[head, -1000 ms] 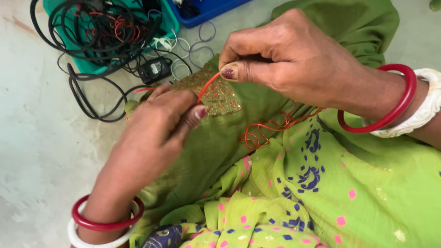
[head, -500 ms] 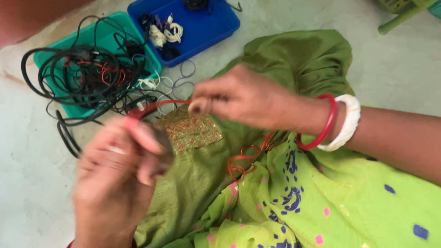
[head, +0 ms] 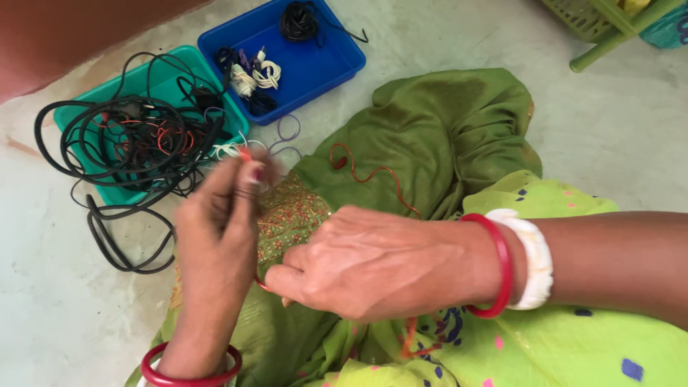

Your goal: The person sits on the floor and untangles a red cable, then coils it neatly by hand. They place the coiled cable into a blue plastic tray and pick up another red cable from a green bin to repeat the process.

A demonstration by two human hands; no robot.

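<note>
My left hand is raised over my lap, its fingertips pinched on the end of a thin red wire. My right hand lies lower, palm down, fingers closed on the same red wire near the gold-embroidered patch of the green cloth. A loose stretch of the wire curls across the cloth beyond my right hand; another bit shows below my right wrist. Both wrists carry red and white bangles.
A teal tray at upper left overflows with tangled black and red cables that spill onto the floor. A blue tray behind it holds small coiled white and black cords. A green plastic basket sits at the top right.
My right hand dropped from above the cloth to low over my lap. My left hand lifted upward with the wire end. The view tilted back, showing more of both trays.
</note>
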